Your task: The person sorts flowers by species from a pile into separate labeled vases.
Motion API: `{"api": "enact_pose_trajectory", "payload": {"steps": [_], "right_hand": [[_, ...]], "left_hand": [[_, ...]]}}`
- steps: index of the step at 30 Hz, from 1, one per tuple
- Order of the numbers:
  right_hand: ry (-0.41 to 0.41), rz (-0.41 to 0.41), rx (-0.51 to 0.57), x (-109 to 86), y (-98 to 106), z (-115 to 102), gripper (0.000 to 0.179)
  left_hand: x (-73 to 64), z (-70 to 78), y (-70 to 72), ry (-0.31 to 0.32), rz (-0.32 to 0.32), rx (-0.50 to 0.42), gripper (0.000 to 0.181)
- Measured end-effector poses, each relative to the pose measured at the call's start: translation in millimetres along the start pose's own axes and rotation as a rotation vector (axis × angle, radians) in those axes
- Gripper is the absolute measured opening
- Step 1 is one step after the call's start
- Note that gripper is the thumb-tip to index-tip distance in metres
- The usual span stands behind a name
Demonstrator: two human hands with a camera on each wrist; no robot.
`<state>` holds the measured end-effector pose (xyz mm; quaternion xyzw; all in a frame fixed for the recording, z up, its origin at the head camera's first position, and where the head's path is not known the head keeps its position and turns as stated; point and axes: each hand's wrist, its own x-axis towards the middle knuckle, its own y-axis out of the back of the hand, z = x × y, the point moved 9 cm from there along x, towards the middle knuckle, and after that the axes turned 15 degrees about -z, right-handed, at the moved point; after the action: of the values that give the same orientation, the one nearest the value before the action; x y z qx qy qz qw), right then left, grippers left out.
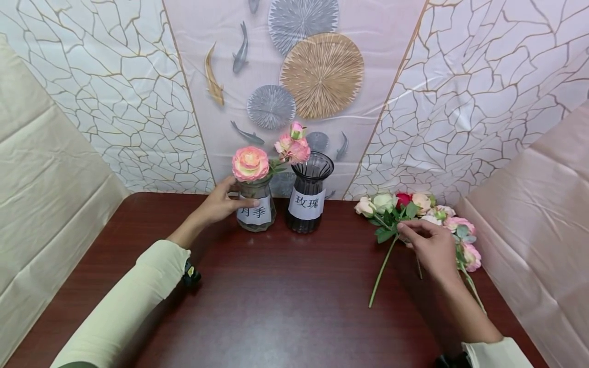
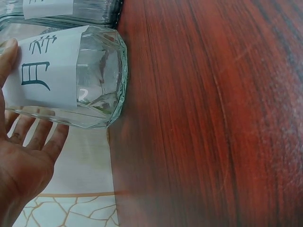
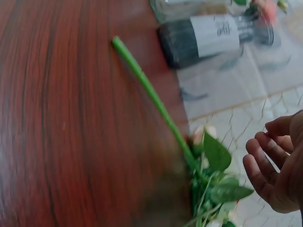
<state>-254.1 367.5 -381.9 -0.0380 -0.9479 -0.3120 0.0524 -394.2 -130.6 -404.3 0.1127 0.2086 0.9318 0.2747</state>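
Observation:
My left hand (image 1: pixel 226 202) holds a clear glass vase (image 1: pixel 254 226) with a white paper label, thumb across the front and fingers behind it. In the left wrist view the same glass vase (image 2: pixel 102 71) appears sideways, its wall between thumb and fingers (image 2: pixel 40 135). A pink-and-yellow bloom (image 1: pixel 250 164) and a smaller pink flower sprig (image 1: pixel 294 145) rise from it. My right hand (image 1: pixel 432 248) hovers at the flower pile, fingertips overlapping a green stem (image 1: pixel 383 271). In the right wrist view, loosely curled fingers (image 3: pixel 265 153) hold nothing, apart from the stem and leaves (image 3: pixel 218 151).
Just right of the clear vase stands a dark glass vase (image 1: pixel 303 225), also labelled. Several artificial flowers, including a red rose (image 1: pixel 403 200), a white bloom (image 1: pixel 383 203) and pink ones (image 1: pixel 471 257), lie at the right of the brown table (image 1: pixel 294 301). Patterned cloth (image 1: pixel 460 102) hangs behind.

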Motion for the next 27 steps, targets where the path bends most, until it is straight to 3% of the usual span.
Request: {"api": "enact_pose_trajectory", "payload": {"steps": [3, 16, 27], "right_hand": [[-0.037, -0.011, 0.001, 3.1, 4.2, 15.1, 0.03], [-0.149, 0.052, -0.19, 2.1, 37.3, 49.2, 0.039], [-0.155, 0.114, -0.171, -3.0, 62.1, 70.7, 0.036]], "left_hand": [[-0.1, -0.3, 0.0, 0.0, 0.001, 0.001, 0.078], [-0.7, 2.5, 1.2, -0.01, 0.007, 0.001, 0.078], [-0.2, -2.3, 1.4, 0.008, 0.01, 0.001, 0.077]]}}
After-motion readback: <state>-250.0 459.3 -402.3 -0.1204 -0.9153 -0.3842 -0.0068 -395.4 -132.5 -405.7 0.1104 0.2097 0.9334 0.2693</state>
